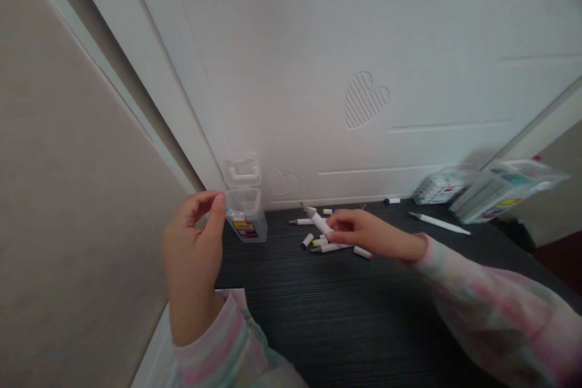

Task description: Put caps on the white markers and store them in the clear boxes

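Note:
My right hand (352, 228) grips a white marker (322, 224) that has a grey, tapered end pointing up and left. Under and around it, more white markers (328, 248) lie loose on the dark surface, along with several short caps (307, 240) that show blue, yellow and pink ends. My left hand (200, 236) is raised on the left, thumb and curled fingers pressed together. A bit of light blue shows by its fingertips, but I cannot make out what is in them. Just right of that hand stands a clear plastic box (254, 227), its lid tipped back.
Behind everything rises a white panel (295, 103) with embossed hearts. Toward the right are a filled clear package (440, 187), a tilted clear case (495, 197) and a lone white marker (441, 224). A beige wall (82, 212) borders the left.

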Demonstrator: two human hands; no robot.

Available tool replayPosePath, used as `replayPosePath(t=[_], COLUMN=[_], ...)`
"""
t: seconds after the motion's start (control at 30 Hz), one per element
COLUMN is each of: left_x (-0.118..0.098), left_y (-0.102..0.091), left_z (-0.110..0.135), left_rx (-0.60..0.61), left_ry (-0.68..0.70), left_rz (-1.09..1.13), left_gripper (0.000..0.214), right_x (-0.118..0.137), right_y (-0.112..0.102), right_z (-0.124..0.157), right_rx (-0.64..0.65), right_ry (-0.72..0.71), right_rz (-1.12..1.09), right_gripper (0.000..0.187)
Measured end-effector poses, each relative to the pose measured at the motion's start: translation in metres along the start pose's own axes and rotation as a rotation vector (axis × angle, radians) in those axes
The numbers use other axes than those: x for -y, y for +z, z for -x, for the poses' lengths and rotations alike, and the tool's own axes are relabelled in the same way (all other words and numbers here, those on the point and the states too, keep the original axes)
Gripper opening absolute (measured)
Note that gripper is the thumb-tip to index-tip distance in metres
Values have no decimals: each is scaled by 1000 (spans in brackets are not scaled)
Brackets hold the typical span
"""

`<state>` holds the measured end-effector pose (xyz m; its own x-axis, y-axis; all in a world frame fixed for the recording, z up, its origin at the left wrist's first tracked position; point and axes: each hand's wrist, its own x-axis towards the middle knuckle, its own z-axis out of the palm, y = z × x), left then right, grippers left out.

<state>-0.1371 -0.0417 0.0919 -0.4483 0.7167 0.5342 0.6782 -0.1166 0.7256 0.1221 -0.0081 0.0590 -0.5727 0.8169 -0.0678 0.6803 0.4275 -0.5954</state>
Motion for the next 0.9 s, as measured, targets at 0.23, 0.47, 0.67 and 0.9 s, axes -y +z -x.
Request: replayPosePath(t=[0.23,0.47,0.67,0.9], left_x=[-21,-55,-75,-42], left_y=[13,34,63,108], left_z=[5,27,54,102], left_rx=[67,228,444,579], left_ry=[69,198,279,379], left_rz=[-102,-78,-56,-149], left_gripper=[23,27,19,17], right_x=[7,-19,-48,-95], right_y=[6,22,36,53], right_z=[69,93,87,73], right_rx=[-58,-213,-374,-683], right_ry=[80,61,75,220], right_rz=[-1226,-1586,-1731,-1964], right_gripper=[27,17,12,11])
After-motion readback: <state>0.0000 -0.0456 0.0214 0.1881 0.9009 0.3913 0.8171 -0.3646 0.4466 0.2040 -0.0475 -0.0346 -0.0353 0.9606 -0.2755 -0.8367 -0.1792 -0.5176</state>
